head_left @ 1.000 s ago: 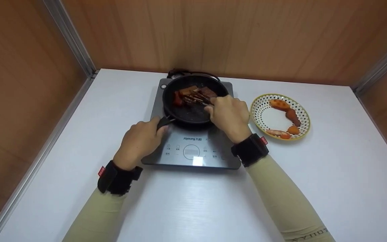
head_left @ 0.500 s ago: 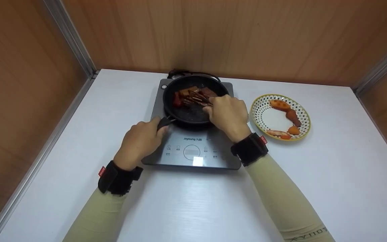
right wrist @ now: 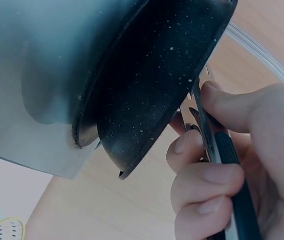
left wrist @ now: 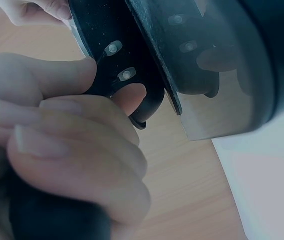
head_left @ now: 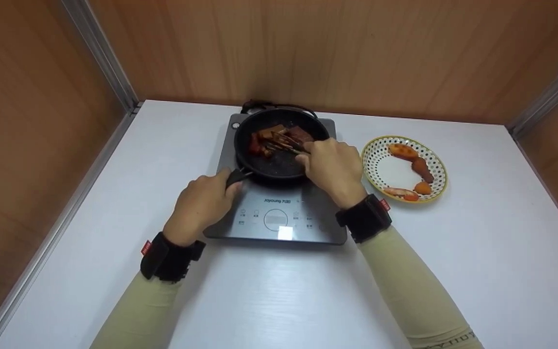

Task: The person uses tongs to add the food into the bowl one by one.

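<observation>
My left hand (head_left: 201,206) grips the black handle (head_left: 237,176) of a frying pan (head_left: 276,167); its fingers curl round the handle in the left wrist view. Over the pan's right side, my right hand (head_left: 333,167) holds a pair of tongs (right wrist: 245,212) with black grips and metal arms. The tongs' slotted ends reach into the pan among the food. There lie a red piece (head_left: 255,144), a tan flat piece (head_left: 270,131) and a dark reddish slab (head_left: 301,135). Whether the tongs pinch any piece is too small to tell.
Beneath the pan is a grey induction cooker (head_left: 230,228) on a white table (head_left: 269,300). A dotted plate (head_left: 373,180) with a yellow rim stands to the right, bearing several pieces of food. Wooden panels (head_left: 308,58) enclose the back and sides.
My right hand dips slightly left, then comes back right with the tongs, whose ends shift among the food. The left hand, pan and plate stay in place.
</observation>
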`<move>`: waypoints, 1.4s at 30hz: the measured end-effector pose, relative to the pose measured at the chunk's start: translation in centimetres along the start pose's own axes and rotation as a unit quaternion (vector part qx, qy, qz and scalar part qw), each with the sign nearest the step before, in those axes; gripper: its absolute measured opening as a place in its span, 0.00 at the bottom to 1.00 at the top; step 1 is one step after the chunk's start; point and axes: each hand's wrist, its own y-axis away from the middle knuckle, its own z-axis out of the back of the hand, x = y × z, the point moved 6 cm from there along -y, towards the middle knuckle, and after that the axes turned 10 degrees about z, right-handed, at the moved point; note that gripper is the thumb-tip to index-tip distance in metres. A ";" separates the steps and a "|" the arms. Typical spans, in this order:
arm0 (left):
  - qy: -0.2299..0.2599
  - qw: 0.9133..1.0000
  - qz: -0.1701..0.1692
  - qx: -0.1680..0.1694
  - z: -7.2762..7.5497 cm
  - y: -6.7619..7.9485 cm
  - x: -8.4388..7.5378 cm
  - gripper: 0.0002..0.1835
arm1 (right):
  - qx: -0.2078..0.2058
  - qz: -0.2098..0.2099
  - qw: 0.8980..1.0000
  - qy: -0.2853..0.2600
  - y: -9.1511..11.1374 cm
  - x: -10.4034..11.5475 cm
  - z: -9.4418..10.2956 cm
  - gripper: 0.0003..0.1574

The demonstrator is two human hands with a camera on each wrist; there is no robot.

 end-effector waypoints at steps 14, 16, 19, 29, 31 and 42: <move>0.001 1.000 -0.010 -0.006 0.1 0.0 0.0 0.15 | -0.017 0.002 1.000 0.004 0.1 0.0 -0.7 0.20; 0.001 1.000 -0.009 -0.006 0.1 0.0 0.1 0.15 | -0.018 0.006 1.000 0.005 0.2 -0.1 -0.4 0.20; 0.001 1.000 -0.004 -0.004 0.0 0.1 0.2 0.15 | -0.024 0.012 1.000 0.007 0.5 -0.3 0.2 0.21; 0.004 1.000 -0.006 -0.006 0.0 -0.1 -0.1 0.15 | -0.077 0.015 0.997 0.015 4.2 -5.3 4.2 0.19; 0.002 1.000 -0.007 -0.005 -0.1 -0.1 -0.2 0.15 | -0.101 0.014 0.995 0.016 5.2 -7.1 5.0 0.18; 0.004 1.000 -0.004 -0.001 -0.1 -0.1 -0.2 0.15 | -0.021 -0.110 0.994 -0.011 10.9 -19.0 5.8 0.33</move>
